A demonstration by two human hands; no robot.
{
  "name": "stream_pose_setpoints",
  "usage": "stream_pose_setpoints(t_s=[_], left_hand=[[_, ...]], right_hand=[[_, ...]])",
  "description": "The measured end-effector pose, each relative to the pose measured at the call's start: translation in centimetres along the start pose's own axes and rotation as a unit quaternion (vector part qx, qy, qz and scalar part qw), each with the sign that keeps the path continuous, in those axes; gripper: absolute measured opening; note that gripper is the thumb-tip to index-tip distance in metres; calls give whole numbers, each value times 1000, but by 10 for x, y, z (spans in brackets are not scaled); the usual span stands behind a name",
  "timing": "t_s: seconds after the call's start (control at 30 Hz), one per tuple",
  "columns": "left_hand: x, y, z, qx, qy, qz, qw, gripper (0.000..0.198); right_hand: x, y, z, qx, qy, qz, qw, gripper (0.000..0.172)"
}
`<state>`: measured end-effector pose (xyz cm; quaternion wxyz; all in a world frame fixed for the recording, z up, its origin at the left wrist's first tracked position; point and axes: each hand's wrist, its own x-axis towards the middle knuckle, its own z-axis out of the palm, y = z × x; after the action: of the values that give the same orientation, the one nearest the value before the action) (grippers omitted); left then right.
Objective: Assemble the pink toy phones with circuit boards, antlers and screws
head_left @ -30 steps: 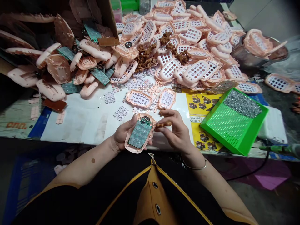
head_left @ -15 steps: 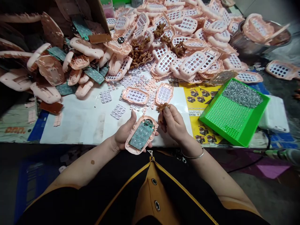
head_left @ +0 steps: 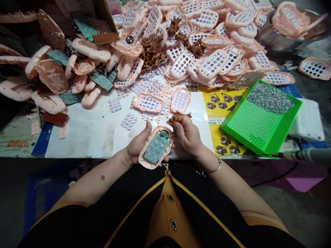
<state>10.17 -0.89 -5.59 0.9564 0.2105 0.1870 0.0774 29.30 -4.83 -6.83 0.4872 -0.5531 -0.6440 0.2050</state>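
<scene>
In the head view, a pink shell [head_left: 148, 164] is cradled in the left hand [head_left: 136, 147], lower middle of the frame, with a green circuit board [head_left: 157, 147] seated in it. Some brown plastic [head_left: 178, 118] is pinched in the fingers of the right hand [head_left: 189, 137], just beside the shell. Two more shells [head_left: 180, 100] are laid out mid-frame, a whole heap [head_left: 213, 65] is piled up top, and metal bits [head_left: 271, 97] are dumped in a green tray [head_left: 254, 122], right side.
</scene>
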Motion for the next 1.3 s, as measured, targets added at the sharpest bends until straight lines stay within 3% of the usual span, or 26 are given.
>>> stream_pose_setpoints(t_s=[0.17,0.4,0.73,0.9,1.13,1.3], left_hand=[[0,-2,1,27,30,-7,999,83],[-3,1,1,-9,-11,-17,1000,85],[-4,0,2,7,-18,-30,999,77],[-5,0,4,54,7,-14,998,76],[-8,1,11,112,25,4,993,72],[-9,-2,11,131,25,12,991,67]], right_hand=[[-5,6,-1,-89,4,-47,995,29],[2,7,3,70,-19,4,997,32],[14,-8,-17,209,-138,40,967,37],[19,-6,-22,156,-161,-20,974,27],[18,-22,-27,51,-124,-56,989,14],[10,-26,-20,91,-108,30,990,23]])
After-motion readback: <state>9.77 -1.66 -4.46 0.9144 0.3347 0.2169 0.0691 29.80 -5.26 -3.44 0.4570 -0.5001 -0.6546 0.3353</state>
